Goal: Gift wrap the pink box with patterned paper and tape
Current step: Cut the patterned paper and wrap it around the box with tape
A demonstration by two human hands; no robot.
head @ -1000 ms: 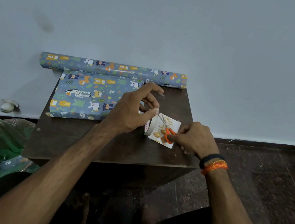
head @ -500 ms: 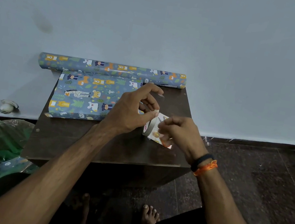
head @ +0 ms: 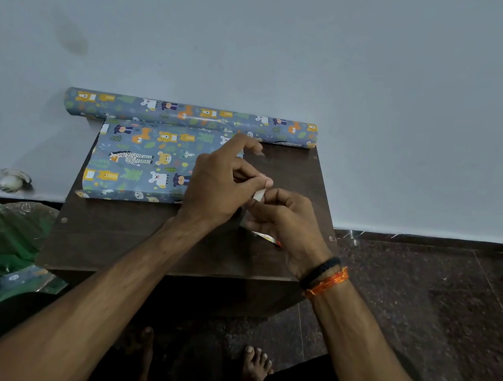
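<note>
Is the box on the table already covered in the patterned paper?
Yes: the box on the dark wooden table shows blue animal-print paper over its top and front side, with no pink visible.

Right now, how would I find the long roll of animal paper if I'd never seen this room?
Look at the dark wooden table against the pale wall. Along its far edge, right at the wall, lies the roll of wrapping paper. It is a long round tube, while the wrapped box just in front of it has the same animal print but is flat and blocky.

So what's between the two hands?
In the head view, a small white strip of tape sits between the left hand and right hand, pinched by both.
</note>
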